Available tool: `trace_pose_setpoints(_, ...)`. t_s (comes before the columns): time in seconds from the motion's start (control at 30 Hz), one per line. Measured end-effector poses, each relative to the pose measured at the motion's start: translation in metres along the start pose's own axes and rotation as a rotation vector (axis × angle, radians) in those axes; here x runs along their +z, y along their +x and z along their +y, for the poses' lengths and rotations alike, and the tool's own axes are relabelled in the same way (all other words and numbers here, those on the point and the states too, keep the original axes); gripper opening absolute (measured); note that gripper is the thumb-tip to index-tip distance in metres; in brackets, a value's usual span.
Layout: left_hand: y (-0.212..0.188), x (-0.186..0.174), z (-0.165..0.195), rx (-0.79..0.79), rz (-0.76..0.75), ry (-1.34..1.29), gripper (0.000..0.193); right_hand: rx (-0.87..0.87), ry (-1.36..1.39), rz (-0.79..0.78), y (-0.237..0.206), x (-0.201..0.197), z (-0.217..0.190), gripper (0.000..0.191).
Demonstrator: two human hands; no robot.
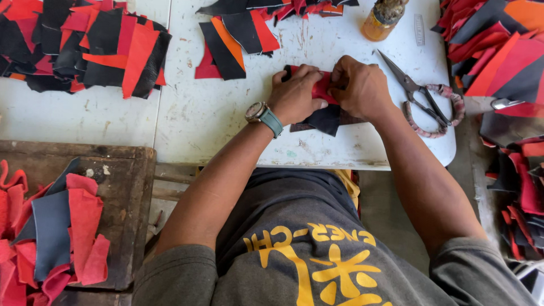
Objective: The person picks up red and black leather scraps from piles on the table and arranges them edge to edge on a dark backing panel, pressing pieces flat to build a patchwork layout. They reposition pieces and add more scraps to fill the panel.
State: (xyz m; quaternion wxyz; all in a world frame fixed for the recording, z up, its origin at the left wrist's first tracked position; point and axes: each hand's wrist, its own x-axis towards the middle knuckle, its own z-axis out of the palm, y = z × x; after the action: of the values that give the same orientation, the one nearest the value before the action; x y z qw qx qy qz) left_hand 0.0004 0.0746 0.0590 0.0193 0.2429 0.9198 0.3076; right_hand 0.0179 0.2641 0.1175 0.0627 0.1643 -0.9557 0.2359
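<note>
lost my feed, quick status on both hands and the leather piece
Left hand and right hand both pressing red leather piece onto black piece. Scissors lying just right, clear of hands.

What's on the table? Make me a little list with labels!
left hand: left hand pressing the red and black leather pieces
right hand: right hand pressing the same pieces
beside right hand: scissors with wrapped handles
table: white table, scuffed
far edge: amber bottle
around: piles of red, orange and black pieces
wrist: watch
</note>
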Motion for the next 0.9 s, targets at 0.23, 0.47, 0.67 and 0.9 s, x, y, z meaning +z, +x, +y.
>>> trace_pose_setpoints(0.23, -0.001, 0.000, -0.004, 0.020, 0.007, 0.010, 0.067, 0.027, -0.076, 0.073, 0.007, 0.007, -0.001, 0.020)
trace_pose_setpoints(0.47, -0.001, 0.001, -0.004, 0.010, -0.005, 0.007, 0.068, -0.067, -0.079, 0.044, 0.012, 0.008, 0.004, 0.021)
trace_pose_setpoints(0.67, -0.002, 0.002, -0.005, 0.034, 0.031, -0.003, 0.067, -0.007, -0.100, 0.036, 0.011, 0.009, 0.006, 0.021)
trace_pose_setpoints(0.9, 0.000, 0.004, -0.006, 0.010, 0.045, 0.025, 0.069, 0.016, -0.029, 0.199, 0.031, 0.032, 0.039, 0.021)
